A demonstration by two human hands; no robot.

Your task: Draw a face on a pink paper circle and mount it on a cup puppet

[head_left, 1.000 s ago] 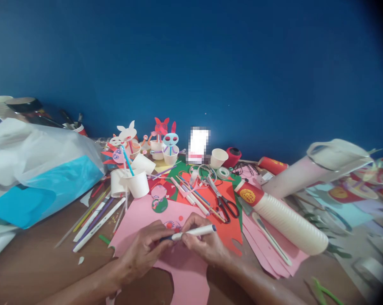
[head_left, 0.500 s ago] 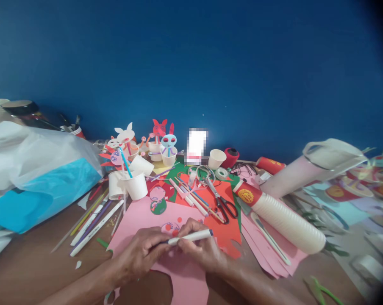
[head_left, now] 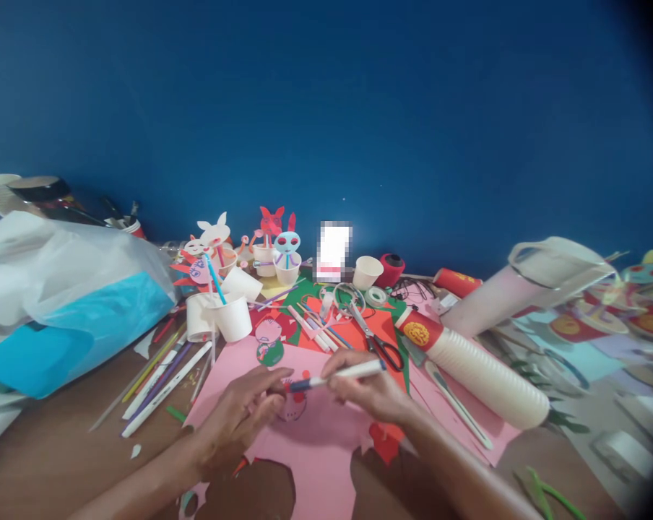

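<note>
My right hand (head_left: 362,379) grips a white marker (head_left: 353,370) by its barrel, thumb and fingers closed round it. The marker's dark blue end points left, between the thumb and fingertips of my left hand (head_left: 251,408), which are bent close round its tip. Both hands are over a large pink paper sheet (head_left: 323,469) with pieces cut out of it. Below the marker lies a round pink face drawing (head_left: 292,409) with eyelashes and red dots. A small pink star-like piece and a red scrap (head_left: 386,442) are by my right wrist.
Scissors (head_left: 378,343) lie on red paper beyond my right hand. A cup stack (head_left: 483,375) and craft knife (head_left: 459,406) are right. Several markers (head_left: 167,390) lie left, near white cups (head_left: 232,318) and a plastic bag (head_left: 88,289). Paper figures (head_left: 287,245) stand behind.
My right hand has moved up and right with the marker. My left hand's fingers have shifted to its dark blue end. The face drawing and the red scrap are now more exposed.
</note>
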